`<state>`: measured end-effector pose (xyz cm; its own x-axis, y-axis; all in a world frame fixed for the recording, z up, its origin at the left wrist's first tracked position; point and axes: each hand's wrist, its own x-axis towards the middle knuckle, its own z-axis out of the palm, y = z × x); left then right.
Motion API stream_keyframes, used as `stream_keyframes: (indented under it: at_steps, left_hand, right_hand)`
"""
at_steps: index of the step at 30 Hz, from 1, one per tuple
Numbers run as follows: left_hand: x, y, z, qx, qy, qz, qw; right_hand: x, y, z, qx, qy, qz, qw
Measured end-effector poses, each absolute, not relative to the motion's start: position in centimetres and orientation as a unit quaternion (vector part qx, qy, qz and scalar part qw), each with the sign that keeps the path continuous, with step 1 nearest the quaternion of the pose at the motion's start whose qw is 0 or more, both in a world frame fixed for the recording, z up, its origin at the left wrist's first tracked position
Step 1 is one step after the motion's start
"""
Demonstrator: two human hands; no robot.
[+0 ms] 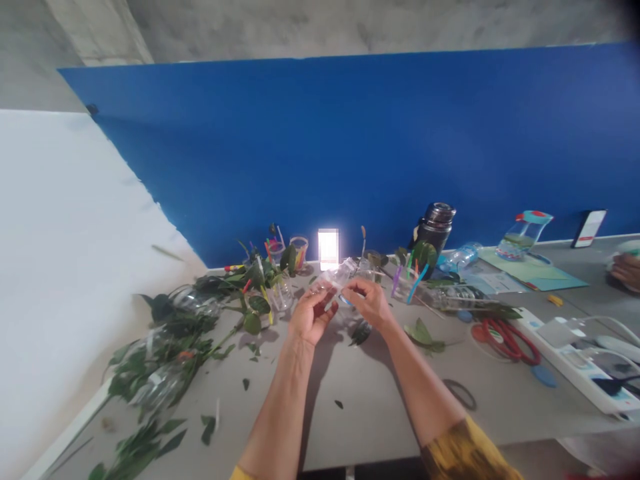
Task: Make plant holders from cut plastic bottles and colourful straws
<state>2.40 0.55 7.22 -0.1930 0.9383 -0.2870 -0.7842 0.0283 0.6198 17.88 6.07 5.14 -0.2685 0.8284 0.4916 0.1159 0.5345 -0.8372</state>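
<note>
Over the middle of the table, my left hand (311,315) is closed round a clear plastic bottle (341,273), tilted away from me; its outline is partly lost in glare. My right hand (369,304) meets it from the right, fingers bent and pinched together. A small blue bit, perhaps a cap (345,299), shows at my right fingertips. Below my hands lies a dark green leaf (360,332). Just left stands a clear cup (283,293) among leafy stems. To the right is another cup (406,287) with coloured straws and leaves.
Cut branches (165,347) and clear bottles cover the left side. A dark thermos (436,230) stands behind on the right, near a water jug (523,237). Red-handled scissors (510,340) lie beside a white power strip (575,363). Another person's hand (626,270) shows at far right.
</note>
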Motion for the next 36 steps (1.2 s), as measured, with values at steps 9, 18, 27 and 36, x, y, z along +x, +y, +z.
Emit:
stream_keyframes:
  at_steps: [9,18,27,36]
  left_hand:
    - [2.9,0.6,7.1,0.118,0.332,0.7,0.621]
    - [4.3,0.8,6.7,0.19,0.356,0.739,0.54]
    - [4.5,0.8,6.5,0.165,0.37,0.754,0.517]
    - [3.6,0.4,7.3,0.161,0.335,0.765,0.526]
  right_hand:
    - [17.4,6.2,4.6,-0.359,-0.716,0.328,0.5]
    - [17.2,6.4,3.8,-0.364,-0.725,0.318,0.49]
    - [16.6,6.1,3.7,-0.434,-0.714,0.307,0.456]
    - [18.2,7.4,3.2,-0.417,-0.712,0.291,0.485]
